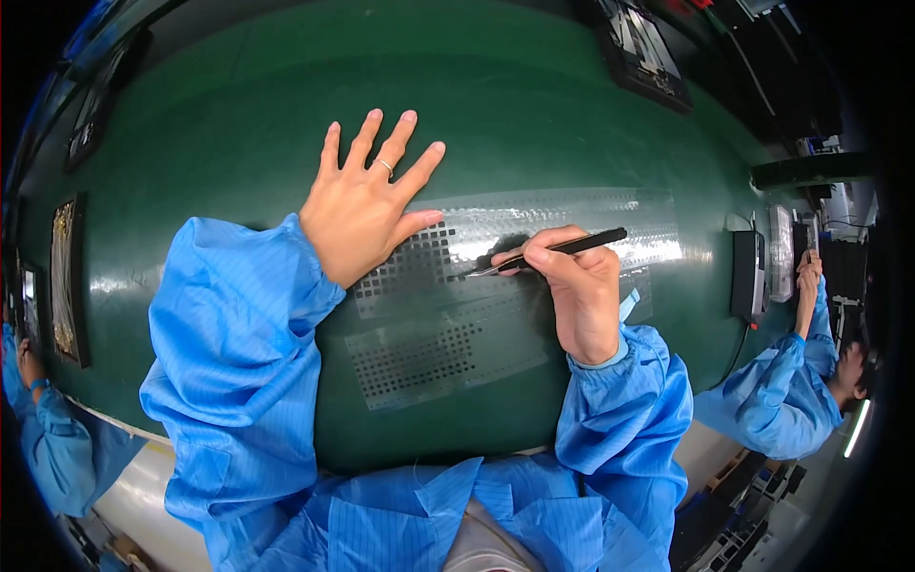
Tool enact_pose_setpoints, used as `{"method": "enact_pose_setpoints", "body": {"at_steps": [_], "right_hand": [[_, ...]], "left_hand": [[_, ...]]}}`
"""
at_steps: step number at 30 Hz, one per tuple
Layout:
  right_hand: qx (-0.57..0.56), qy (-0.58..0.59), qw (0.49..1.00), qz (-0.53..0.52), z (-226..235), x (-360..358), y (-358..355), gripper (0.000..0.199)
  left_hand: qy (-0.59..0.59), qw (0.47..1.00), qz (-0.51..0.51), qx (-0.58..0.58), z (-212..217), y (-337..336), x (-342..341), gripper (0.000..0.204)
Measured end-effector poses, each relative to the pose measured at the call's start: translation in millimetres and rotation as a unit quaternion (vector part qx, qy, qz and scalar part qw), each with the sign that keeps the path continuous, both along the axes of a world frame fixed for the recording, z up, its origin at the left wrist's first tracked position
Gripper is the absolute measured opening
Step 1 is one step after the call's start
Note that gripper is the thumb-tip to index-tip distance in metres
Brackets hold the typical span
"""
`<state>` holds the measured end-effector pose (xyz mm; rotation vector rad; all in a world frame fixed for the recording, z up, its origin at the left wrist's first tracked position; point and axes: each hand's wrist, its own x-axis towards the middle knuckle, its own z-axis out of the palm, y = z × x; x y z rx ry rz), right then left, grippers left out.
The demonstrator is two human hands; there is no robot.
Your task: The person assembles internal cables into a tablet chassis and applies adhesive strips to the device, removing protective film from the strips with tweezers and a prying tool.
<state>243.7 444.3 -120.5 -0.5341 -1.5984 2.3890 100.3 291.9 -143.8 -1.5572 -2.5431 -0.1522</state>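
My left hand lies flat with its fingers spread, a ring on one of them. Its thumb side rests at the upper left part of a clear plastic sheet that carries rows of small dark squares. My right hand is closed around black tweezers, held like a pen. Their silver tip points left and reaches the right edge of the rows of squares. A second clear sheet with smaller dark squares lies nearer to me. Whether the tip grips a square is too small to tell.
Both sheets lie on a green table mat. A framed tray stands at the left, and a dark-framed panel at the far right. A black box with a cable sits at the right. Co-workers in blue work at both sides.
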Motion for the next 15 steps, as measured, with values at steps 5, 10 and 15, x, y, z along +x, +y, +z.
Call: {"method": "enact_pose_setpoints", "body": {"at_steps": [5, 10, 15], "right_hand": [[0.003, 0.036, 0.999, -0.013, 4, 1, 2, 0.006], [0.029, 0.117, 0.991, -0.052, 24, 10, 15, 0.007], [0.147, 0.168, 0.965, -0.136, 61, 14, 66, 0.006]], "left_hand": [[0.008, 1.0, -0.016, 0.025, -1, 2, -3, 0.053], [-0.01, 1.0, 0.007, -0.013, 7, 2, -3, 0.054], [-0.042, 0.998, -0.016, -0.046, 20, -2, -8, 0.055]]}}
